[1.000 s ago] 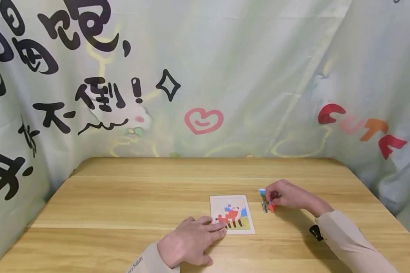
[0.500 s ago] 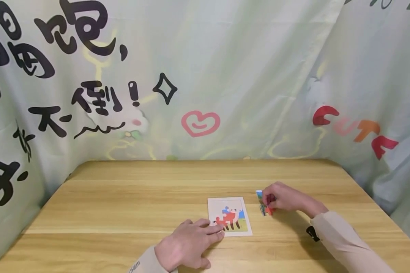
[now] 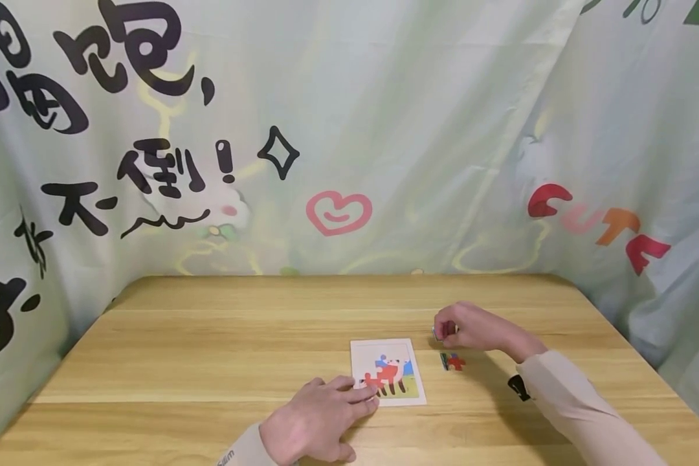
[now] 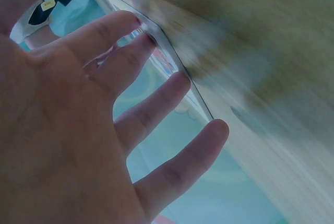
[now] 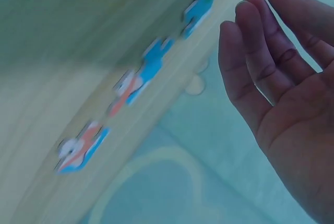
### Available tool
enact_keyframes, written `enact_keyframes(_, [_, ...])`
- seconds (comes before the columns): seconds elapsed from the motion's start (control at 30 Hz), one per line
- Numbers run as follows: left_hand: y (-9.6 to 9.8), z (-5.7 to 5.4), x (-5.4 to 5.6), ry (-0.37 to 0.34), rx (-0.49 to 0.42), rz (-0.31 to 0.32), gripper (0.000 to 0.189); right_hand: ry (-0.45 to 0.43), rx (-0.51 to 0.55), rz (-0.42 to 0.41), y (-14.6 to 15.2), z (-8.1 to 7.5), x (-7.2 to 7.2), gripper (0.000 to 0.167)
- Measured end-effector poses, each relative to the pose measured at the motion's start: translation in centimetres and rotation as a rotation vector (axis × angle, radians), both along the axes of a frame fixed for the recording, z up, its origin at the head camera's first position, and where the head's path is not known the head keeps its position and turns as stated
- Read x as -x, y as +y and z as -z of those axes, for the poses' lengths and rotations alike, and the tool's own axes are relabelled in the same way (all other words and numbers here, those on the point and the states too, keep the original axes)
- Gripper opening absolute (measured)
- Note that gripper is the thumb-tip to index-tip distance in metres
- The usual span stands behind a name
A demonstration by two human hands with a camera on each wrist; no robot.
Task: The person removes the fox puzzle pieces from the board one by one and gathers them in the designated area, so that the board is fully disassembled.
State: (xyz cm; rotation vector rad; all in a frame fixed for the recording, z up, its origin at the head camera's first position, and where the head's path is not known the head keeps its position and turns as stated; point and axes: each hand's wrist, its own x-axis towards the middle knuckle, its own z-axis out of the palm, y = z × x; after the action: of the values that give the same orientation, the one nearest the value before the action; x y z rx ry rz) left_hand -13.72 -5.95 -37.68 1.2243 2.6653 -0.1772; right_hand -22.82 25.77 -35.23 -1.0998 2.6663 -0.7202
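Fingers (image 4: 156, 106) spread, the left hand (image 3: 314, 417) touched a puzzle board (image 3: 364, 353) nearer the bench's (image 3: 210, 362) right edge; the right hand (image 3: 476, 325) curled by a puzzle piece (image 3: 435, 334), grip unclear, seemingly at pickup, needing a careful lift next.

Head view bright, wrist views dim, bluish, blurry
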Motion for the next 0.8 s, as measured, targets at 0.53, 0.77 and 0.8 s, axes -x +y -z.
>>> enact_keyframes(0.53, [0.0, -0.4, 0.2, 0.003, 0.007, 0.006, 0.08, -0.005, -0.007, -0.097, -6.3, 0.7, 0.7, 0.015])
enact_keyframes(0.77, [-0.1, -0.4, 0.2, 0.0, 0.007, 0.006, 0.078, -0.057, -0.102, -0.074, -8.6, 1.6, 0.0, 0.029])
enact_keyframes(0.8, [-0.1, -0.4, 0.2, -0.001, 0.007, 0.007, 0.078, -0.066, -0.112, -0.064, -8.8, 1.7, -0.1, 0.031])
